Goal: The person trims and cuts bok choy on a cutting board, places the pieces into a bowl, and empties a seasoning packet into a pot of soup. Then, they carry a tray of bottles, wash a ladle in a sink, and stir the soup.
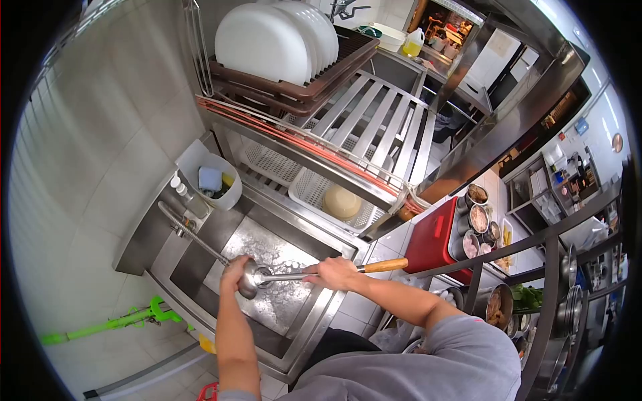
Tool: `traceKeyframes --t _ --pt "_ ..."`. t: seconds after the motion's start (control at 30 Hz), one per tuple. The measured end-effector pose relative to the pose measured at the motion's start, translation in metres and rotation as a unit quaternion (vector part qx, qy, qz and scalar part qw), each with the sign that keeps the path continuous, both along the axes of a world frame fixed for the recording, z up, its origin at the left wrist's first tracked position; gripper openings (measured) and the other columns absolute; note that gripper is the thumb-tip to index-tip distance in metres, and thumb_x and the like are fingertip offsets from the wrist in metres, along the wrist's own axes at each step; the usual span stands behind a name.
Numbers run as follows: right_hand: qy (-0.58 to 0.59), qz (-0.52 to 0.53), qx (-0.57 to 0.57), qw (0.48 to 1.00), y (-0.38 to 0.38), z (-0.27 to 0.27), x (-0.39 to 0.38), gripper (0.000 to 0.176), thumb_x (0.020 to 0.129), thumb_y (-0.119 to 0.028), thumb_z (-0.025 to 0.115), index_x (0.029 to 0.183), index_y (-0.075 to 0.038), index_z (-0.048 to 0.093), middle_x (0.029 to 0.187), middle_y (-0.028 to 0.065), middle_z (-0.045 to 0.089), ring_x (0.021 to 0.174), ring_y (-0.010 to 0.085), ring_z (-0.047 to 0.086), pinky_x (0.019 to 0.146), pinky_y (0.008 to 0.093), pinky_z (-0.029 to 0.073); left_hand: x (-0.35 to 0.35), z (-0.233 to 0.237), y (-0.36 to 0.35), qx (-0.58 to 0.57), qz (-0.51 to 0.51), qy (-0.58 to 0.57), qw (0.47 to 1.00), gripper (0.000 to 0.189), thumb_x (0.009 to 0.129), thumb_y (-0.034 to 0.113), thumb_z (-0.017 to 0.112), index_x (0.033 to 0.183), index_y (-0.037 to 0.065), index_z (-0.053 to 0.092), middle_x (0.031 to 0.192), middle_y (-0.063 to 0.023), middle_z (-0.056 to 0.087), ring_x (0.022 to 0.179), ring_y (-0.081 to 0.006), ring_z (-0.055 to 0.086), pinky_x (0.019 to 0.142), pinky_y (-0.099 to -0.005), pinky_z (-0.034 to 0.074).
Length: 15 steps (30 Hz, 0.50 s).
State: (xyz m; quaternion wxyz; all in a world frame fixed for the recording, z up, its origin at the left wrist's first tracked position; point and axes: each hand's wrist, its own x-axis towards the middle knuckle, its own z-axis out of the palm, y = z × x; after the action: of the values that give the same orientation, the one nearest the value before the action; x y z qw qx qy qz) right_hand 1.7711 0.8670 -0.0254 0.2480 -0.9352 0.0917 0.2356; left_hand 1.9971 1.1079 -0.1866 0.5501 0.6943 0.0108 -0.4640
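Note:
A long metal ladle (pixel 249 284) with a wooden handle end (pixel 386 265) lies level across the sink (pixel 339 262). My right hand (pixel 336 273) is closed around its metal shaft, close to the wooden part. At the bowl end, my left hand (pixel 234 273) is closed at the rim; its fingertips are partly hidden. A flexible metal faucet spout (pixel 194 237) reaches from the left to this hand, and its tip is covered. Water splashes over the sink bottom below the bowl.
A white tub (pixel 231 190) with sponges and a pump bottle (pixel 189 199) stand at the sink's back left. White plates (pixel 264 43) fill a brown rack (pixel 294 93) above a slatted metal shelf (pixel 381 110). A red box (pixel 438 240) and food tins stand right.

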Motion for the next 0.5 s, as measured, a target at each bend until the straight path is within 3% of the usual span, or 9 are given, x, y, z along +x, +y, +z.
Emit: traceKeyframes --t 0.07,0.2,0.27,0.3,0.33,0.37,0.4,0.43,0.5 --pt "0.018 -0.003 0.005 1.000 0.001 -0.007 -0.009 0.040 0.098 -0.055 0.049 0.125 -0.031 0.066 0.092 0.0095 0.074 0.087 0.0350 0.070 0.076 0.0467 0.056 0.003 -0.012 0.020 0.018 0.067 0.070 0.995 0.029 0.099 0.030 0.052 0.107 0.007 0.067 0.106 -0.0086 0.068 0.095 -0.0182 0.067 0.075 -0.0355 0.056" --pt "0.008 -0.021 0.041 0.999 -0.003 -0.033 -0.022 0.042 0.099 -0.054 0.049 0.132 -0.033 0.063 0.106 0.0077 0.074 0.097 0.0344 0.069 0.084 0.0453 0.055 -0.003 -0.011 0.045 -0.133 0.128 0.183 0.966 0.030 0.098 0.025 0.049 0.111 0.003 0.065 0.110 -0.0120 0.069 0.097 -0.0243 0.068 0.085 -0.0355 0.056" --pt "-0.136 -0.017 0.191 0.972 -0.007 -0.087 -0.031 0.048 0.099 -0.056 0.048 0.129 -0.023 0.065 0.085 0.0111 0.073 0.071 0.0286 0.069 0.066 0.0416 0.056 -0.021 0.011 0.045 -0.273 0.089 0.190 0.939 0.029 0.094 0.024 0.050 0.112 0.007 0.066 0.114 -0.0129 0.068 0.101 -0.0241 0.067 0.095 -0.0434 0.052" --pt "-0.136 -0.016 0.191 0.972 -0.006 -0.080 -0.027 0.048 0.099 -0.056 0.048 0.129 -0.023 0.065 0.085 0.0111 0.073 0.071 0.0286 0.069 0.066 0.0416 0.056 -0.032 0.017 0.038 -0.274 0.091 0.189 0.939 0.029 0.094 0.024 0.050 0.112 0.007 0.066 0.114 -0.0129 0.068 0.101 -0.0241 0.067 0.095 -0.0434 0.052" --pt "0.037 -0.074 0.287 0.954 -0.002 -0.059 -0.019 0.050 0.102 -0.053 0.043 0.126 -0.016 0.066 0.073 0.0093 0.065 0.059 0.0224 0.062 0.058 0.0378 0.053 -0.046 0.022 0.031 -0.365 0.176 0.239 0.882 0.033 0.093 0.028 0.051 0.114 0.007 0.065 0.121 -0.0130 0.066 0.110 -0.0261 0.063 0.101 -0.0505 0.044" --pt "0.213 -0.128 0.372 0.894 0.003 -0.049 -0.015 0.054 0.105 -0.051 0.039 0.124 -0.010 0.067 0.061 0.0075 0.057 0.048 0.0163 0.055 0.050 0.0339 0.050 -0.059 0.023 0.034 -0.446 0.264 0.284 0.807 0.037 0.093 0.032 0.052 0.116 0.007 0.065 0.128 -0.0130 0.063 0.118 -0.0281 0.059 0.108 -0.0575 0.037" --pt "0.267 -0.204 0.490 0.804 0.014 -0.056 -0.017 0.064 0.105 -0.055 0.030 0.118 -0.003 0.065 0.052 -0.0045 0.034 0.037 0.0072 0.033 0.036 0.0279 0.035 -0.060 -0.011 0.038 -0.453 0.281 0.255 0.807 0.045 0.091 0.041 0.051 0.121 0.009 0.063 0.135 -0.0127 0.058 0.130 -0.0330 0.049 0.111 -0.0669 0.023" --pt "0.327 -0.249 0.558 0.721 0.022 -0.063 -0.015 0.066 0.105 -0.057 0.028 0.118 -0.003 0.063 0.052 -0.0049 0.033 0.038 0.0071 0.032 0.036 0.0271 0.033 -0.069 -0.008 0.029 -0.412 0.405 0.231 0.783 0.055 0.092 0.048 0.047 0.133 0.011 0.056 0.141 -0.0121 0.054 0.134 -0.0358 0.044 0.113 -0.0633 0.022" --pt "0.393 -0.322 0.640 0.576 0.047 -0.076 -0.004 0.071 0.103 -0.063 0.022 0.117 -0.003 0.057 0.052 -0.0064 0.027 0.038 0.0062 0.025 0.035 0.0249 0.027 -0.083 -0.016 0.014 -0.446 0.470 0.226 0.728 0.067 0.095 0.056 0.042 0.146 0.014 0.043 0.150 -0.0119 0.043 0.142 -0.0348 0.034 0.118 -0.0600 0.013"
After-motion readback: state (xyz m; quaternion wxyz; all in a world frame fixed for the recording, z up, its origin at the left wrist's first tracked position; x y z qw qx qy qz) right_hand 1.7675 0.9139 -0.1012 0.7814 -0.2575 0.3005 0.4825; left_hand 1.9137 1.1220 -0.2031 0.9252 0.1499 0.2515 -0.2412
